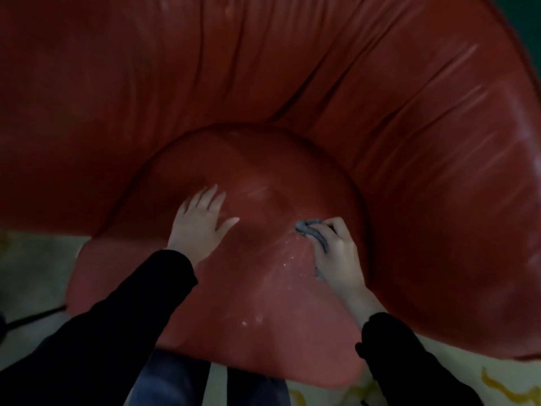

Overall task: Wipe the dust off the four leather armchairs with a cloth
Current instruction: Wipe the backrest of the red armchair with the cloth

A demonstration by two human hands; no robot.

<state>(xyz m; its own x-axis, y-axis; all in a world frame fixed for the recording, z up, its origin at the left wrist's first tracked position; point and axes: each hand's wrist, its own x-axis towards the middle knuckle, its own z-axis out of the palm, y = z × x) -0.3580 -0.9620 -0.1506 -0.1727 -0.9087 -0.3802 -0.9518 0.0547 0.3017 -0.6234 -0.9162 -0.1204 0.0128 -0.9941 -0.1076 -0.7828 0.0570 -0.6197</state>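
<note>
A red leather armchair [292, 83] fills most of the view, its wrinkled curved back wrapping round a rounded seat cushion [257, 177]. My left hand [202, 224] lies flat on the cushion's left part, fingers straight and spread. My right hand [336, 253] grips a bunched grey cloth [313, 231] and presses it on the cushion's right side, close to the armrest. Pale dust specks and streaks show on the leather just left of and below the cloth. Black sleeves cover both forearms.
Pale floor [35, 268] shows at lower left with a dark cable [32, 316] across it. A light rug with yellow markings [512, 388] lies at lower right. My legs in dark trousers [175, 382] stand against the seat's front edge.
</note>
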